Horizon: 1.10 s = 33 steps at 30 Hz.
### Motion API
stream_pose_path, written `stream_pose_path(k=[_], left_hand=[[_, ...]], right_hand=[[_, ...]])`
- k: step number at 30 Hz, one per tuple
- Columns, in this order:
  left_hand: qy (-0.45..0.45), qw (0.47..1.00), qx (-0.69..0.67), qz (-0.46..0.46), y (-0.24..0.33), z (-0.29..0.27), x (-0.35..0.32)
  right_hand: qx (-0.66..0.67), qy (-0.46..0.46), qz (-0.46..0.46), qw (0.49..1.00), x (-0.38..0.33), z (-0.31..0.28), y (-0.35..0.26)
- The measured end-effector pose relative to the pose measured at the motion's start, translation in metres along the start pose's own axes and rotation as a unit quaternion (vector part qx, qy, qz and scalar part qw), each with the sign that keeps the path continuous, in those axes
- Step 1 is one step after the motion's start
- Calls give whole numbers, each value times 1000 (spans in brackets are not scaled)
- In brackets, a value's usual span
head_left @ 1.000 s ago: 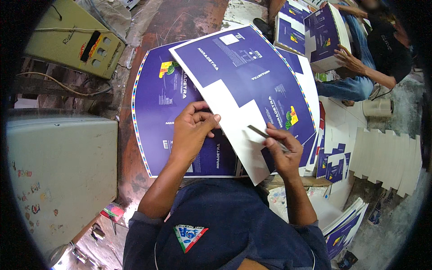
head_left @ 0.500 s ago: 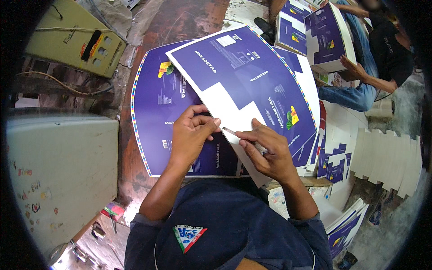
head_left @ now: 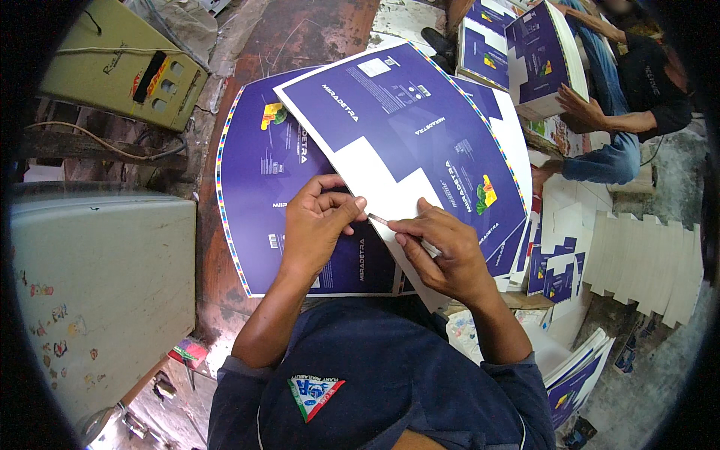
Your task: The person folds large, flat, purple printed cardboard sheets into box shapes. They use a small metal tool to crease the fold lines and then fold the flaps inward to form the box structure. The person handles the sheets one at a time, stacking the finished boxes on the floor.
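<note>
A purple-and-white printed cardboard sheet (head_left: 390, 105) lies slanted on top of another purple printed sheet (head_left: 247, 165). My left hand (head_left: 319, 221) is closed at the upper sheet's left edge, thumb and forefinger pinching it. My right hand (head_left: 442, 251) rests over the sheet's white part, closed on a slim cutter blade (head_left: 378, 219). The blade's dark tip points left and lies at the sheet's edge, close to my left thumb. My right fingers hide most of the cutter's rear part.
Both sheets lie on a worn reddish wooden table (head_left: 259, 49). At left stand a pale cabinet (head_left: 105, 255) and an olive metal box (head_left: 127, 67). A co-worker (head_left: 626, 127) at upper right handles printed sheets (head_left: 544, 56). White notched card pieces (head_left: 637, 262) lie at right.
The cutter tip has shifted slightly left toward the sheet's edge with my right hand. My left hand stays nearly still. The co-worker's hand and leg have moved a little.
</note>
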State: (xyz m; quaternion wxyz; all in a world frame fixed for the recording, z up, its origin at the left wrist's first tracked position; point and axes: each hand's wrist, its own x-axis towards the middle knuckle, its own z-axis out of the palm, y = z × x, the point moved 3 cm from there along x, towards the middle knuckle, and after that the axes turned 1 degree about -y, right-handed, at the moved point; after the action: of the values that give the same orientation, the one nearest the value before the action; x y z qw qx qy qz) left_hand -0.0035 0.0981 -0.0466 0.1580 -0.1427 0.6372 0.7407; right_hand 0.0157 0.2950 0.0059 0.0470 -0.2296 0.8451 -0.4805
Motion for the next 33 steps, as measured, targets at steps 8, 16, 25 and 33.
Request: stream_pose_path(k=[8,16,25,33], left_hand=[[4,1000,-7,1,-1,0,1],[2,1000,-8,10,0,-1,1],[10,1000,-5,5,3,0,1],[-20,998,-56,16,-6,-1,2]], right_hand=[[-58,-30,15,998,-4,-3,-12],[-97,-100,2,990,-21,-7,-19],[-35,-155,53,986,-37,-23,-22],[-45,207,-61,975,-45,-9,47]])
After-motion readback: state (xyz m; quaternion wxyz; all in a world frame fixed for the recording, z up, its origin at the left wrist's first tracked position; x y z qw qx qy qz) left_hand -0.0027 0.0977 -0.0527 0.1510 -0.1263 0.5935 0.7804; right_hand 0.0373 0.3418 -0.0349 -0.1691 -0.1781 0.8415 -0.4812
